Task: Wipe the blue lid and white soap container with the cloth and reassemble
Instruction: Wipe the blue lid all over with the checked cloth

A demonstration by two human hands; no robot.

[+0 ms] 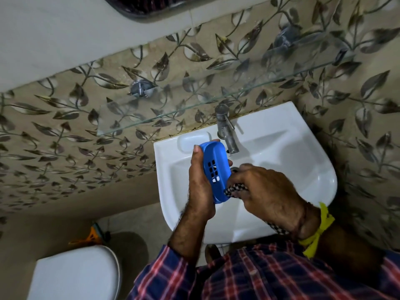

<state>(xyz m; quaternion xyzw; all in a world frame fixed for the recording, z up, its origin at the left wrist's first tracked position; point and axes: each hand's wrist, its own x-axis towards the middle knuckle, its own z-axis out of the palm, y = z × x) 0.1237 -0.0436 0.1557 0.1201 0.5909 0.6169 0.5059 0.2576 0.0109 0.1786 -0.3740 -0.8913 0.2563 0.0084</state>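
Right hand (266, 189) with cloth (234, 190) against left-held blue lid (214, 169)

Quick count from where I stand: 2 hands, my left hand (199, 180) and right hand (266, 191). 1 blue lid (214, 167), 1 checked cloth (234, 189). 1 sink (292, 161) w/ 1 tap (227, 128) at 12 o'clock. 1 glass shelf (173, 109), 2 shelf brackets (140, 88). 1 toilet (75, 276) at 8 o'clock. 1 yellow wrist tie (318, 230).

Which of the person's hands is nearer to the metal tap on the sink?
Left. The left hand holds the blue lid just beside and below the tap; the right hand, gripping the cloth, sits lower, toward the sink's front.
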